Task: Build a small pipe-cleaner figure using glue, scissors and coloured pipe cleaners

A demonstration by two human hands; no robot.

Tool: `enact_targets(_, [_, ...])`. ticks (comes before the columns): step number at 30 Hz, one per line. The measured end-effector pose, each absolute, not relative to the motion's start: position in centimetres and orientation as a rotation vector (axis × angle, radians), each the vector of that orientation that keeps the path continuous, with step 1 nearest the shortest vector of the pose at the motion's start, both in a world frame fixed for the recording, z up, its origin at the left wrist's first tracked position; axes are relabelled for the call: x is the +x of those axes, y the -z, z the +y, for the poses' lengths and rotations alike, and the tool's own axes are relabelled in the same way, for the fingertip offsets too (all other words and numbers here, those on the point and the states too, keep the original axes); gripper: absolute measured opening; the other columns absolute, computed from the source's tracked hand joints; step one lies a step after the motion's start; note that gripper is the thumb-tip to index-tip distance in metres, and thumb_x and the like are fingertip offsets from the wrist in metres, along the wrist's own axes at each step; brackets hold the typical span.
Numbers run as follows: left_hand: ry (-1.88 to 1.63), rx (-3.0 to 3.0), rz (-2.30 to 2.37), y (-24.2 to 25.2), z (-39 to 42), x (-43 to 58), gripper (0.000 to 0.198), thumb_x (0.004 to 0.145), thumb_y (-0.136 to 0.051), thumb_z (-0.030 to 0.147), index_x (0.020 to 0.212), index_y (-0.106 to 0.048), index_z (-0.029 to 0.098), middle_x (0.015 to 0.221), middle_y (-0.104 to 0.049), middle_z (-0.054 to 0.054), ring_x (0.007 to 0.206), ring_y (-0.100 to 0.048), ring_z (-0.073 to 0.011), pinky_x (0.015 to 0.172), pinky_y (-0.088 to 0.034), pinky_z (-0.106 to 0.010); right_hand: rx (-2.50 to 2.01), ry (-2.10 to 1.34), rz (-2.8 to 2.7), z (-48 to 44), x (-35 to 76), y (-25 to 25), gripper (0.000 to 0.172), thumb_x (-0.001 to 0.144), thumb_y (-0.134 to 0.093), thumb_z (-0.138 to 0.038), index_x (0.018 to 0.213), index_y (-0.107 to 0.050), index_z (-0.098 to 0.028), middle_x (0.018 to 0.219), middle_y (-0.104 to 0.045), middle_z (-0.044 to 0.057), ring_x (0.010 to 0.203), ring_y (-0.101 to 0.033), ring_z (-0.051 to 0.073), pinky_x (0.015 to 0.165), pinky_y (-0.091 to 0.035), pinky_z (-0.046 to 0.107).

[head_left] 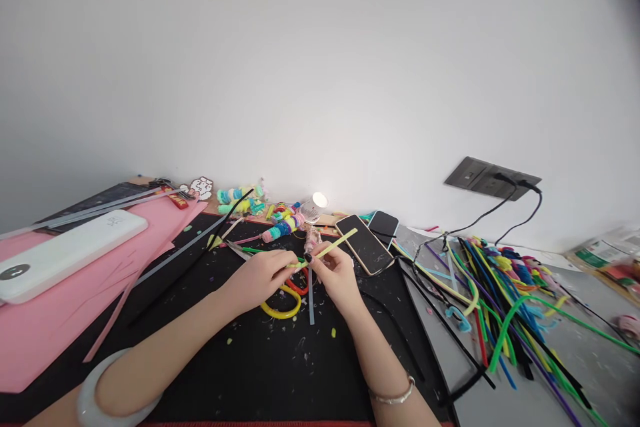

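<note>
Over the black mat (265, 360), my left hand (267, 273) and my right hand (333, 273) are close together. Both pinch a pale yellow strip (340, 242), which slants up to the right past my right fingers. My left fingertips hold its lower end. Scissors with yellow (281, 313) and red handles lie beneath and behind my hands, their blades partly hidden by my left hand. A pale blue strip (311, 300) lies on the mat between my hands. Directly behind my fingers is a small pinkish object (313, 237), partly covered.
Colourful fuzzy rolls (283, 227), a lit lamp (316, 205) and two phones (365, 245) sit along the wall. Many pipe cleaners (495, 307) lie at right on a grey surface, with black cables nearby. Pink sheets (65, 320) and a white power bank (70, 253) are at left.
</note>
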State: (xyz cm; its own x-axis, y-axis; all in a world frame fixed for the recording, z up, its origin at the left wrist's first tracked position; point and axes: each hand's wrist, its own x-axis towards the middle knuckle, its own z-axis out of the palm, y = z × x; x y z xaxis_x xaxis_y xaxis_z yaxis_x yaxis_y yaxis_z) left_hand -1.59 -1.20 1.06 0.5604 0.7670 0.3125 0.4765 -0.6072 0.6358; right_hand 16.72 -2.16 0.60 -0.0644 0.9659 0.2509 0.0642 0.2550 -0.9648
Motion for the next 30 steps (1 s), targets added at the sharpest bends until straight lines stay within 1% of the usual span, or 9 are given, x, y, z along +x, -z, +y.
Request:
enact_targets(3, [-0.848, 2.275, 1.012, -0.82, -0.96, -1.67, 0.024, 0.093, -0.042, 0.032, 0.083, -0.061, 0.021, 0.079, -0.065, -0.003, 0.073, -0.059, -0.0167, 0.068, -0.042, -0.025, -1.059, -1.098, -1.38, -2.1, 16.71, -0.42, 0.024, 0.074, -0.07, -0.039, 0.072, -0.057, -0.018, 0.058, -0.05, -0.005, 0.043, -0.04, 0.007, 0.04, -0.032, 0.019])
enact_targets(7, [-0.909, 1.989, 1.051, -0.37, -0.79, -1.4, 0.019, 0.086, -0.055, 0.038, 0.079, -0.062, 0.022, 0.072, -0.067, 0.0, 0.066, -0.063, -0.016, 0.063, -0.046, -0.025, -1.034, -1.196, -1.32, -1.79, 16.66, -0.03, 0.027, 0.072, -0.071, -0.04, 0.07, -0.053, -0.02, 0.049, -0.055, -0.005, 0.039, -0.049, 0.01, 0.041, -0.041, 0.021])
enact_targets(9, [-0.927, 1.795, 1.022, -0.26, -0.8, -1.19, 0.019, 0.083, -0.06, 0.04, 0.08, -0.063, 0.022, 0.071, -0.068, 0.001, 0.067, -0.067, -0.0171, 0.065, -0.051, -0.026, -1.026, -1.179, -1.303, -1.67, 16.65, 0.05, 0.026, 0.072, -0.072, -0.038, 0.069, -0.054, -0.02, 0.05, -0.057, -0.004, 0.042, -0.053, 0.011, 0.044, -0.045, 0.023])
enact_targets(12, [-0.938, 1.587, 0.959, -0.24, -0.79, -0.93, 0.025, 0.083, -0.059, 0.045, 0.085, -0.064, 0.02, 0.076, -0.072, -0.001, 0.072, -0.07, -0.0186, 0.071, -0.056, -0.03, -1.021, -1.125, -1.29, -1.66, 16.69, 0.01, 0.023, 0.072, -0.073, -0.035, 0.069, -0.058, -0.018, 0.054, -0.06, -0.002, 0.048, -0.058, 0.012, 0.049, -0.049, 0.024])
enact_targets(16, [-0.946, 1.367, 0.943, -0.29, -0.57, -0.88, 0.032, 0.078, -0.066, 0.045, 0.092, -0.062, 0.016, 0.084, -0.073, -0.006, 0.082, -0.071, -0.0221, 0.076, -0.057, -0.036, -1.024, -1.08, -1.3, -1.85, 16.77, -0.04, 0.016, 0.073, -0.072, -0.031, 0.072, -0.064, -0.017, 0.063, -0.064, 0.0, 0.055, -0.06, 0.012, 0.055, -0.051, 0.025])
enact_targets(18, [-0.948, 1.272, 0.941, -0.3, -0.45, -0.93, 0.036, 0.076, -0.069, 0.043, 0.098, -0.061, 0.015, 0.088, -0.074, -0.007, 0.085, -0.071, -0.0221, 0.079, -0.056, -0.037, -1.028, -1.067, -1.32, -1.92, 16.8, 0.0, 0.012, 0.074, -0.07, -0.028, 0.074, -0.066, -0.017, 0.066, -0.065, 0.0, 0.056, -0.06, 0.012, 0.055, -0.05, 0.025])
enact_targets(22, [-0.911, 1.161, 0.911, -0.33, -0.35, -1.05, 0.043, 0.077, -0.07, 0.041, 0.11, -0.062, 0.015, 0.091, -0.072, -0.006, 0.082, -0.069, -0.0181, 0.079, -0.055, -0.033, -1.024, -1.021, -1.371, -1.89, 16.86, 0.07, 0.005, 0.074, -0.069, -0.022, 0.075, -0.068, -0.018, 0.075, -0.067, 0.001, 0.06, -0.059, 0.012, 0.058, -0.048, 0.025])
enact_targets(26, [-0.895, 1.079, 0.874, -0.49, -0.4, -1.08, 0.038, 0.075, -0.073, 0.039, 0.104, -0.065, 0.015, 0.083, -0.069, -0.003, 0.073, -0.065, -0.0136, 0.073, -0.053, -0.028, -1.002, -1.033, -1.383, -1.82, 16.93, 0.06, 0.003, 0.073, -0.068, -0.02, 0.075, -0.069, -0.018, 0.079, -0.068, 0.002, 0.063, -0.059, 0.012, 0.058, -0.048, 0.024])
enact_targets(30, [-0.895, 0.998, 0.833, -0.73, -0.52, -1.01, 0.034, 0.073, -0.075, 0.035, 0.098, -0.065, 0.015, 0.083, -0.068, -0.003, 0.072, -0.063, -0.0119, 0.072, -0.053, -0.026, -0.991, -1.038, -1.384, -1.89, 16.89, 0.02, 0.004, 0.071, -0.067, -0.019, 0.074, -0.069, -0.018, 0.081, -0.069, 0.003, 0.067, -0.061, 0.014, 0.059, -0.049, 0.025])
